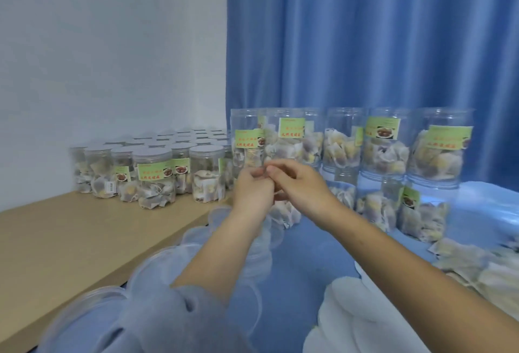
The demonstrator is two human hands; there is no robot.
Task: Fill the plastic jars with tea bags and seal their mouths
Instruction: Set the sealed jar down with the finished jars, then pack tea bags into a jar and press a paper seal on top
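My left hand [254,192] and my right hand [299,181] meet fingertip to fingertip in the middle of the view. Together they pinch a small thin item that is too blurred to name. Right below and behind them a clear plastic jar [285,213] with tea bags in it stands on the blue surface. Open jars [386,150] with green labels, part-filled with tea bags, are stacked in two tiers behind the hands. Loose tea bags [477,262] lie in a heap at the right.
Many lidded jars [154,178] stand in rows on the wooden table [70,240] at the left. Clear lids [196,240] lie along the table's edge under my left arm. White seal discs [351,310] are piled at the lower right. A blue curtain [365,43] hangs behind.
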